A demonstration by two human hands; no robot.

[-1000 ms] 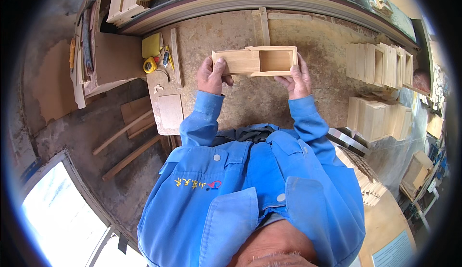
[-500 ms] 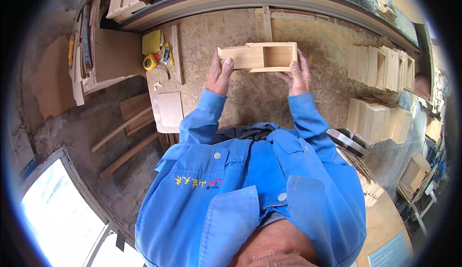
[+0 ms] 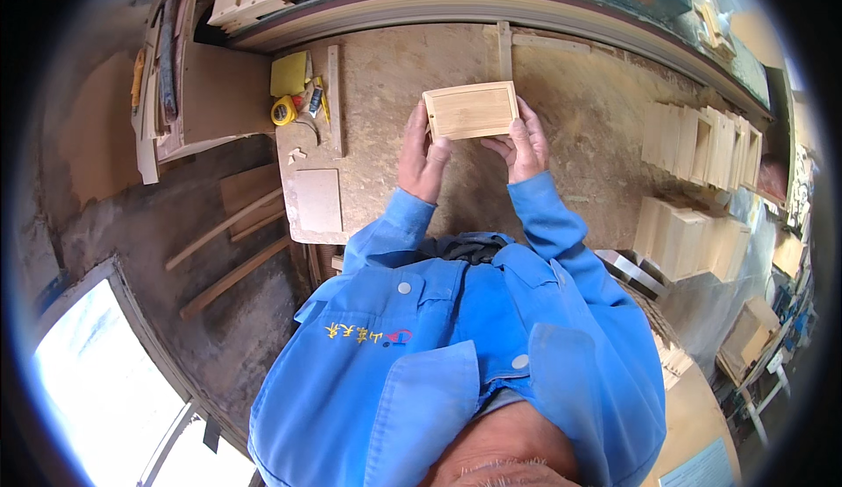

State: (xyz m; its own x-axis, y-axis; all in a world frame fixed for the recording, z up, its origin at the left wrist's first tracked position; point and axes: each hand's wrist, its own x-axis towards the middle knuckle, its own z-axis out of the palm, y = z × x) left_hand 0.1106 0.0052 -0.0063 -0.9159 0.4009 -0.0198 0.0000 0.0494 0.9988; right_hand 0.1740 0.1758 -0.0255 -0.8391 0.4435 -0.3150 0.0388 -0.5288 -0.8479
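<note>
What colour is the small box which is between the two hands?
The small box is pale yellowish tan, like bare wood; it shows best in the head view.

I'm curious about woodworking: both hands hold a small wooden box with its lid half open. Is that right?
Not quite: in the head view, the lid is closed, not half open. The left hand and right hand do hold the small wooden box.

– What's around the yellow tape measure (image 3: 283,111)?
– A flat yellow piece (image 3: 288,75) just beyond it, a narrow wooden strip (image 3: 337,105) to its right.
– And on its near side?
– Small pale scraps (image 3: 297,154), then a thin pale board (image 3: 317,200).
</note>
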